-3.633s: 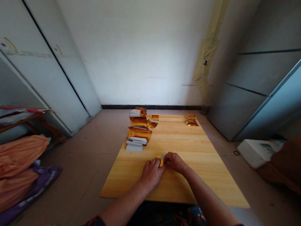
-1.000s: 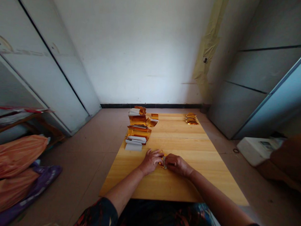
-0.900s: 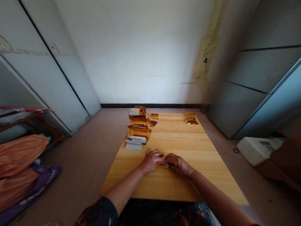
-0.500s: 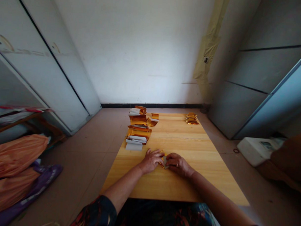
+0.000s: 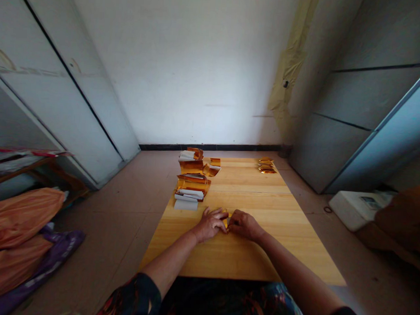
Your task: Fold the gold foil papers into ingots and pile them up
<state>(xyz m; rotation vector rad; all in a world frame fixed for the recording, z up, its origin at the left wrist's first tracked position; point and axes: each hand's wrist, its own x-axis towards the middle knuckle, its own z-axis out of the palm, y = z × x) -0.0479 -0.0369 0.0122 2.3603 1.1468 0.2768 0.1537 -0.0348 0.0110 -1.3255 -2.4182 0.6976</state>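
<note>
A small piece of gold foil paper [image 5: 227, 219] lies on the wooden table [image 5: 247, 264] between my two hands, its grey-white back partly showing. My left hand [image 5: 212, 224] rests on its left side, thumb and fingers pressing the sheet against the tabletop. From the right, my right hand [image 5: 245, 224] pinches the sheet's edge with curled fingers. Both hands cover much of the paper, so its exact folds are hidden. Beyond my left hand, stacks of gold foil paper [image 5: 194, 185] with white backs line the table's left edge.
Several folded gold foil pieces [image 5: 266, 165] sit at the far right corner. A loose foil sheet [image 5: 215, 162] lies near the back edge. Grey cabinets stand on both sides; a white box [image 5: 351, 208] is on the floor at right, orange and purple bags [image 5: 24, 233] at left.
My right hand has moved slightly left, closer to my left hand, and the paper's exposed grey part looks smaller. My left hand stays in place.
</note>
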